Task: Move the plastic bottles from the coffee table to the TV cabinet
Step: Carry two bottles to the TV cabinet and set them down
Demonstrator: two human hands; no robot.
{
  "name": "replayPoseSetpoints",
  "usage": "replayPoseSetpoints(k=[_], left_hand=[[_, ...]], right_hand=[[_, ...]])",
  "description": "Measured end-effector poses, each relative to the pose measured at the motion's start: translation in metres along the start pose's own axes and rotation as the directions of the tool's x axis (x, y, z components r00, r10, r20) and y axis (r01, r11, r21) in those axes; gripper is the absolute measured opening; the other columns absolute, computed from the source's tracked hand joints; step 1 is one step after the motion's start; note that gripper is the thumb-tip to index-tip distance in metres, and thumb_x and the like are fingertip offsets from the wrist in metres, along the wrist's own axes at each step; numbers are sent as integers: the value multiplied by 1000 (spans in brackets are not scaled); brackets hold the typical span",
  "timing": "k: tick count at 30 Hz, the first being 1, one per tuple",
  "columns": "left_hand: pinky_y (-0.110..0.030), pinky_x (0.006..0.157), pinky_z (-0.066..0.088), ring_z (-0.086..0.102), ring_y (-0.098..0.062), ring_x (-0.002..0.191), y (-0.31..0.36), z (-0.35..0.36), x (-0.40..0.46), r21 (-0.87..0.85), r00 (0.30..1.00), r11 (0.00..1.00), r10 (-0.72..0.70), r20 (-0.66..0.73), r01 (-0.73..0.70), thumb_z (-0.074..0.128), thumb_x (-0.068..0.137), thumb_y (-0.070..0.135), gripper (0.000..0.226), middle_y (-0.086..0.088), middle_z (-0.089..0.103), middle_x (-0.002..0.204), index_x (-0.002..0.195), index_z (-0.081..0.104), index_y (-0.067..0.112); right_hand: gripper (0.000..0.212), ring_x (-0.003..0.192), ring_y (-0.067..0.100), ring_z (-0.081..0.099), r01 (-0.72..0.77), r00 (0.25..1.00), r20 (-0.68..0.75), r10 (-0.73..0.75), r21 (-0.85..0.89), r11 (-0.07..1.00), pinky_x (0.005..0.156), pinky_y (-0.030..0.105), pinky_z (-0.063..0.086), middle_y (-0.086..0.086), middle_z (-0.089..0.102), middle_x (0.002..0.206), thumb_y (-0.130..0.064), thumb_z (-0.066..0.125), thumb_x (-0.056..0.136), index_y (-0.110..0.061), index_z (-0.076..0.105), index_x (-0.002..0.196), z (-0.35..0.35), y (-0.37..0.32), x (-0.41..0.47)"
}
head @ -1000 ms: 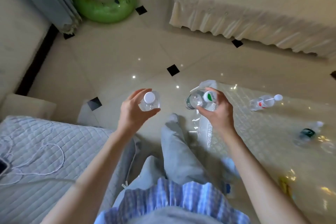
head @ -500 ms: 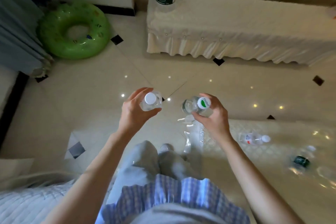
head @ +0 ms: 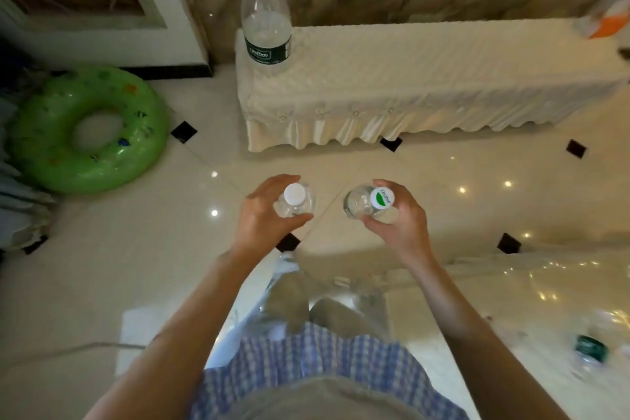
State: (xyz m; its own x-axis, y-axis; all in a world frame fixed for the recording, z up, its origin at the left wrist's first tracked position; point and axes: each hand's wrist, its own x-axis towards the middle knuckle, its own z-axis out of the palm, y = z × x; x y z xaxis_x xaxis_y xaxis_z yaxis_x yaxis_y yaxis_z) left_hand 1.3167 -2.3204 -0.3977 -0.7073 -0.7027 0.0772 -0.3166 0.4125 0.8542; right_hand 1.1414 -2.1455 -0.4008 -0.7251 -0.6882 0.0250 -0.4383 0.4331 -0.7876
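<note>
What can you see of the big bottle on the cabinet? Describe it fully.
The big bottle is clear plastic, standing upright at the left end of the cloth-covered cabinet. It has a white cap with a green collar at the neck and a dark green label with pale lettering around its lower body. It looks partly filled with water. Only the cloth beneath touches it; no hand is near it.

An orange object (head: 608, 22) on the cabinet (head: 443, 78) was cut off by the right edge. A bottle (head: 589, 349) right of the cabinet was blurred, its outline indistinct.
</note>
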Motion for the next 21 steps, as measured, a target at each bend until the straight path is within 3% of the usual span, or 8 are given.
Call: replayPoseSetpoints(k=[6,11,14,21], left_hand=[[-30,91,50,59,-7,105,-11,-9,95,44,995,996,72,62,-75,89,60,27,64,4,63,120,118,62,18],[-31,92,49,58,-9,108,-26,5,166,21,996,998,59,72,-60,89,58,26,63,3,63,117,115,64,16],[-36,90,50,59,-12,107,-32,21,211,35,996,998,50,70,-52,89,59,28,63,4,64,116,116,64,17],[-29,91,50,60,-10,106,-36,67,318,66,999,998,12,30,-14,89,59,27,63,1,64,118,116,63,13]], right_hand=[[61,105,16,58,-67,997,-45,69,42,997,91,38,48,-6,62,113,-15,82,62,-29,57,116,14,-9,80],[61,104,13,57,-90,995,-41,92,52,995,92,35,48,-8,61,112,-18,81,64,-38,53,114,16,-3,150],[59,102,11,58,-88,996,-21,89,46,995,90,33,48,-9,61,110,-19,82,64,-34,55,113,12,8,198],[56,100,13,58,-96,994,46,95,11,995,86,30,48,-9,61,108,-21,80,64,-27,58,116,-4,43,327]])
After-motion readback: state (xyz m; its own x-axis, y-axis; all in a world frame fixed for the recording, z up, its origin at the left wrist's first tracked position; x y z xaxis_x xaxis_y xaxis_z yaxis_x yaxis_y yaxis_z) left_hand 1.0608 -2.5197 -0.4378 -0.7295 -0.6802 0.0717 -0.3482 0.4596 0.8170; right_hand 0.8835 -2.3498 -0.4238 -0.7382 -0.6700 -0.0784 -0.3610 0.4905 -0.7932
